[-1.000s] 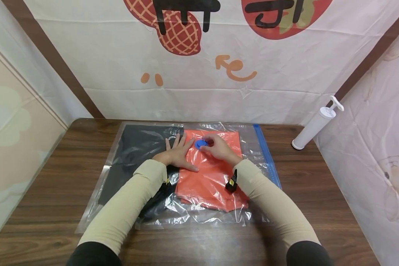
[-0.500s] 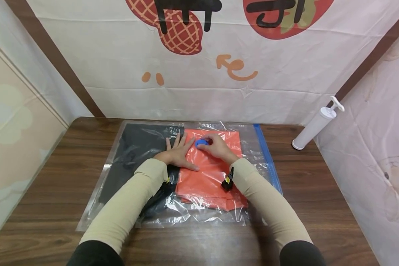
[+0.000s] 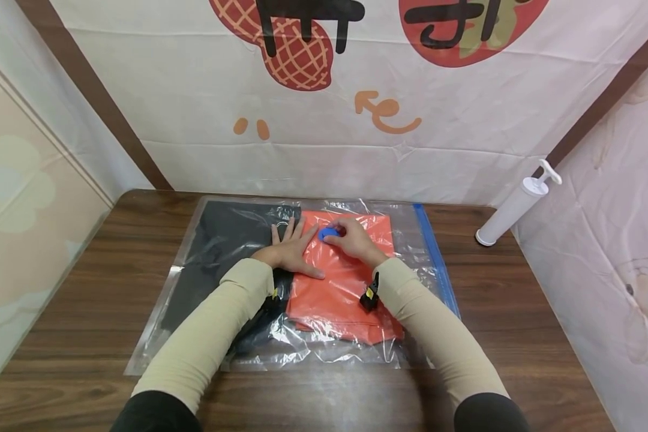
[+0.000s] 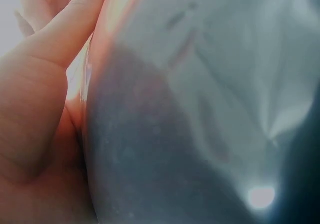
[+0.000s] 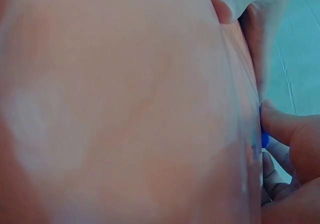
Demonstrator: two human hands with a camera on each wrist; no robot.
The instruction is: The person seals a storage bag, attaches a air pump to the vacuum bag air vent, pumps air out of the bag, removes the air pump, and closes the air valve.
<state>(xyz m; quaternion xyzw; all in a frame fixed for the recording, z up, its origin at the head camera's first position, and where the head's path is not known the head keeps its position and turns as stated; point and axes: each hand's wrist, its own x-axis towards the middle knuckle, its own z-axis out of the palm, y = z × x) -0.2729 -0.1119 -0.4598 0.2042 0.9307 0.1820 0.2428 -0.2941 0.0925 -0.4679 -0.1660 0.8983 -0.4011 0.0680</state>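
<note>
A clear vacuum storage bag (image 3: 410,231) lies flat with a folded black cloth (image 3: 221,240) on its left and a folded orange-red cloth (image 3: 329,300) on its right. My left hand (image 3: 288,252) rests on the bag with its fingers spread, across the border between the two cloths. Just to its right, my right hand (image 3: 353,240) pinches the round blue valve cap (image 3: 326,234) near the orange cloth's far end. In the right wrist view, the thumb (image 5: 285,126) touches the blue cap (image 5: 265,139), mostly hidden. The left wrist view shows the left hand (image 4: 45,84) against the plastic.
A white hand pump (image 3: 513,210) stands at the table's back right corner. The bag's blue zip strip (image 3: 436,258) runs along its right side. Behind the brown wooden table (image 3: 75,312) hangs a printed cloth backdrop (image 3: 324,162).
My right forearm has swung slightly left and its fingers have shifted over the blue valve cap. My left hand stays in place. The head view has shifted a little.
</note>
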